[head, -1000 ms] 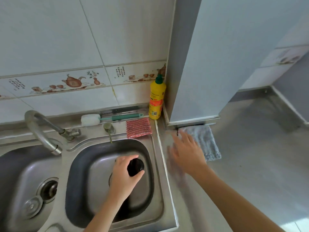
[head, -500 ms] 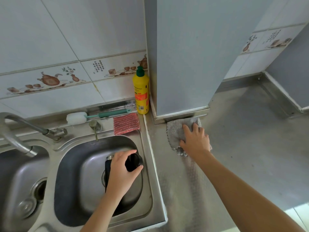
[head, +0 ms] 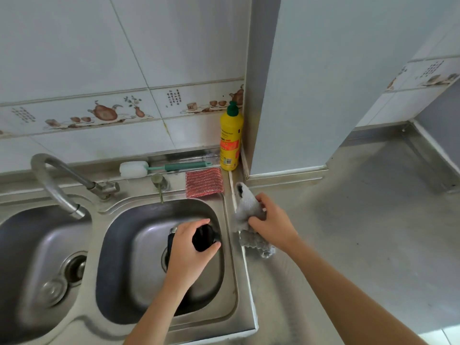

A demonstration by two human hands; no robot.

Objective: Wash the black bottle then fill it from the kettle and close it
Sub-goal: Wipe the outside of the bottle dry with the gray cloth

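A: Status? Where's the black bottle (head: 202, 237)?

B: Over the right basin of the sink (head: 225, 250), near its right rim. Our left hand (head: 189, 247) is wrapped around it just below the open mouth, fingers curled tight. Mouth faces up toward us, no cap on it.

A: Right hand?

B: Our right hand (head: 272, 224) is bunched around the grey cloth (head: 249, 215), at the counter's left edge where it meets the sink. Part of the cloth hangs loose below the hand.

A: So which step?

B: We judge it's the washing step, at the wipe or dry stage. Faucet (head: 59, 185) points at the left basin, no water visible. Can't tell if the bottle is wet.

A: Soap, sponge?

B: Yellow detergent bottle (head: 231, 138) stands at the counter's back edge against the pillar, red scrub pad (head: 204, 182) just beside it, bottle brush (head: 161, 168) along the back ledge. All untouched.

A: Next move?

B: Likely bring cloth to bottle, so the left hand has to hold it firm while the right wipes. Kettle and cap aren't in view; we'll need to locate both before filling.
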